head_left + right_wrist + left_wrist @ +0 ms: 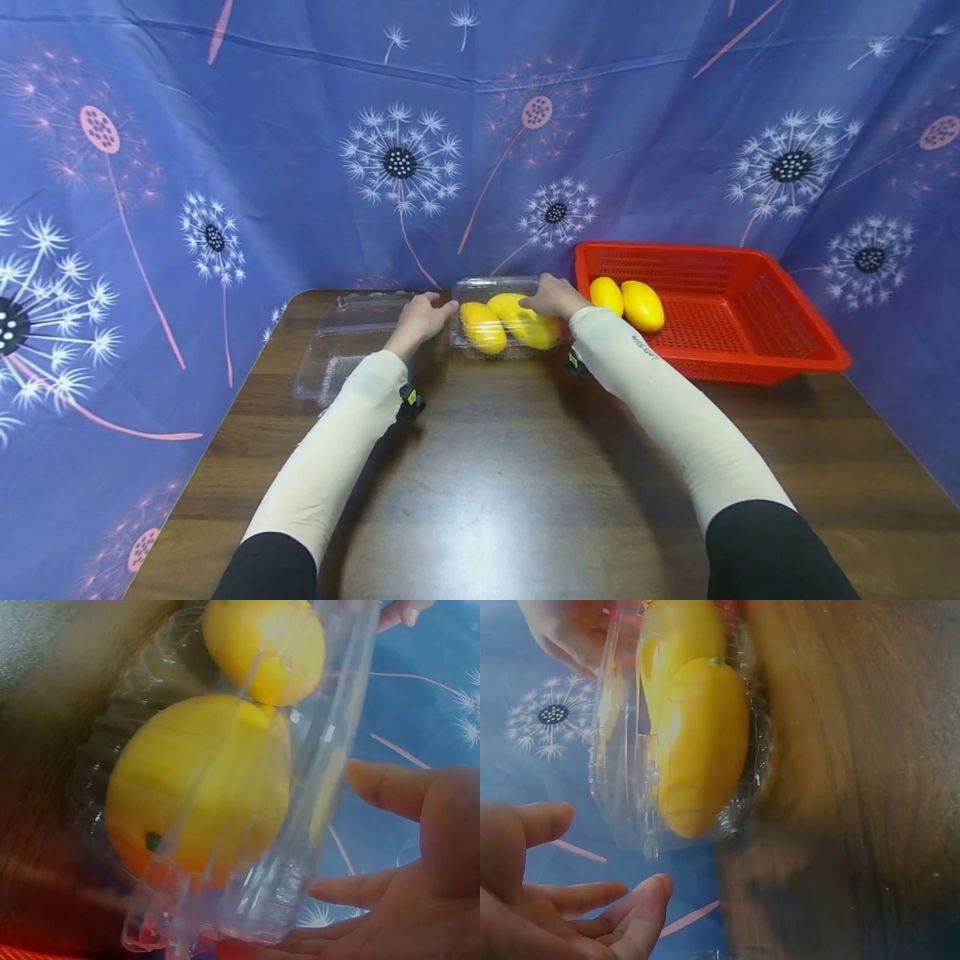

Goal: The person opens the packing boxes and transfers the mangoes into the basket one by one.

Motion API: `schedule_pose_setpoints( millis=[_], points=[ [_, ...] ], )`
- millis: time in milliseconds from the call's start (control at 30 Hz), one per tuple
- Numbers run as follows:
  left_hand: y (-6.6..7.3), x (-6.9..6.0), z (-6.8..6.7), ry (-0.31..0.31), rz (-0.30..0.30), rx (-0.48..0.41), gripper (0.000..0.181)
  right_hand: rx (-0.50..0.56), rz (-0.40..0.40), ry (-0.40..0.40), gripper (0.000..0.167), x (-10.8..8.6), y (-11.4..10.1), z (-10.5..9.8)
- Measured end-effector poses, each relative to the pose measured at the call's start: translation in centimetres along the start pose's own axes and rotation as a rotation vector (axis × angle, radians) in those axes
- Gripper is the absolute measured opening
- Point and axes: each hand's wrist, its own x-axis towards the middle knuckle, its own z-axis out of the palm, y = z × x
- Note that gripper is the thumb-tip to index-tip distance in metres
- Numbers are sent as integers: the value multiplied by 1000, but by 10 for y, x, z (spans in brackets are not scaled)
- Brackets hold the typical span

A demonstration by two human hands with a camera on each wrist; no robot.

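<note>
A clear plastic box [468,289] with yellow mangoes [483,327] inside stands at the back middle of the table, its lid over them. My left hand [422,322] is just left of the box, fingers extended and apart from it; the left wrist view shows the hand [577,900] holding nothing. At the box's right end is my right hand [555,298]. In the right wrist view this hand [405,877] has extended fingers at the lid's edge, the lower fingertips partly hidden behind the plastic [281,892].
An open clear box [330,358] lies at the left of the brown table [480,467]. To the right stands a red basket [750,367] with two mangoes [642,307] at its left end. A patterned blue cloth [300,167] hangs behind.
</note>
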Motion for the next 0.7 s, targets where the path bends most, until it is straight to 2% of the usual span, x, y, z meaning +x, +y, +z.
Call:
schedule_pose_setpoints(
  millis=[133, 267, 467, 567, 700],
  points=[
    [0, 0, 3, -9, 10, 12, 65, -4, -13, 23, 73, -1, 0, 3],
    [0, 0, 5, -45, 4, 5, 66, 12, -23, 39, 71, -1, -3, 2],
    [3, 0, 6, -102, -5, 5, 66, 42, -6, 28, 56, 2, -1, 0],
    [3, -1, 7, -109, -16, 8, 67, 53, 16, -10, 65, 4, 1, 0],
    [4, -1, 7, -109, -35, -2, 67, 57, 54, -48, 89, 6, 2, 0]
  ],
)
